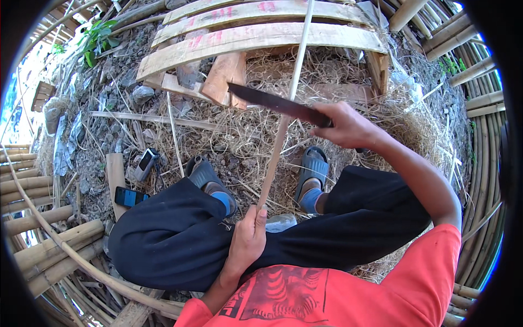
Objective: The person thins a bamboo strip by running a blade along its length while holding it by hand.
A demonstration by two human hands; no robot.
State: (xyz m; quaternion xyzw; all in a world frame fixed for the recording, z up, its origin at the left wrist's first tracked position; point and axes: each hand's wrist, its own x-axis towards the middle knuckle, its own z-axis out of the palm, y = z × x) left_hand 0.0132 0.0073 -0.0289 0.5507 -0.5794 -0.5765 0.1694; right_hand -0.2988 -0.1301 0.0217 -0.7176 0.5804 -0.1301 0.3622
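My left hand (248,238) is closed round the near end of a long, pale bamboo strip (276,150), close to my lap. The strip runs away from me and passes over the wooden slats at the top. In my right hand (348,126) is a long dark-bladed machete (267,100), gripped by its handle. Its blade points to the left and crosses the strip about midway; whether the edge touches the strip I cannot tell. The machete's tip is near a wooden block (225,79) under the slats.
A slatted wooden pallet (261,39) stands ahead of me. Curly shavings (239,133) cover the ground around my sandals (313,170). To the left lie a phone (131,197) and a small black-and-silver device (146,163). Bamboo poles (60,245) are stacked at the lower left; more line the right.
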